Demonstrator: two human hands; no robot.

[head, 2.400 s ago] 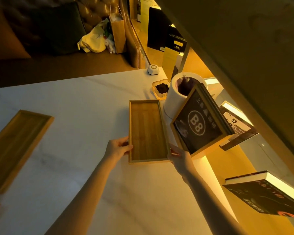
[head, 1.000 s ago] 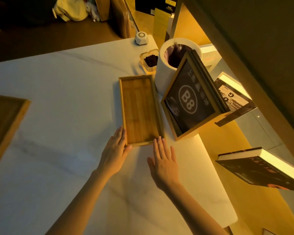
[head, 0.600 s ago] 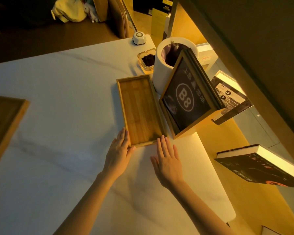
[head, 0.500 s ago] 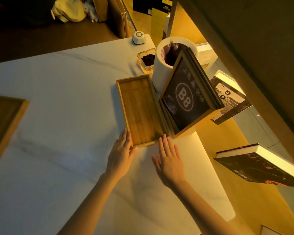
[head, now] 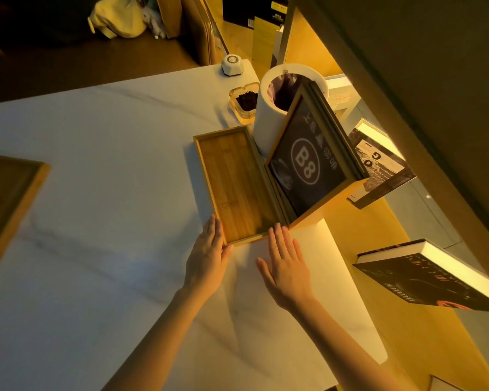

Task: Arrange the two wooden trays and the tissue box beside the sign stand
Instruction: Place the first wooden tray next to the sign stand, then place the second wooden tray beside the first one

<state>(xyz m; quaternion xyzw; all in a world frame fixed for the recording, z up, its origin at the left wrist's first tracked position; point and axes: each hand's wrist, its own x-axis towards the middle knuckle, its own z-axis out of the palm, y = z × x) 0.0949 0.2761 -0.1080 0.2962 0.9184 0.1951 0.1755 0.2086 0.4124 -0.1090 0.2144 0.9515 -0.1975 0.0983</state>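
Observation:
A long wooden tray (head: 235,184) lies on the white marble table (head: 96,221), its right side tight against the wooden sign stand (head: 308,165) marked "B8". My left hand (head: 209,255) rests flat with fingers against the tray's near left corner. My right hand (head: 285,263) lies flat and open, its fingertips touching the tray's near right corner. A second wooden tray (head: 9,198) sits at the table's far left, partly cut off by the frame edge. No tissue box is in view.
A white cylindrical bin (head: 268,119) stands behind the sign stand, with a glass ashtray (head: 244,101) and a small white device (head: 231,64) beyond it. Books (head: 441,280) lie on the lit shelf to the right of the table edge.
Both hands let go of the tray's sides and now press flat at its near end. The tray has slid right, closing up against the sign stand.

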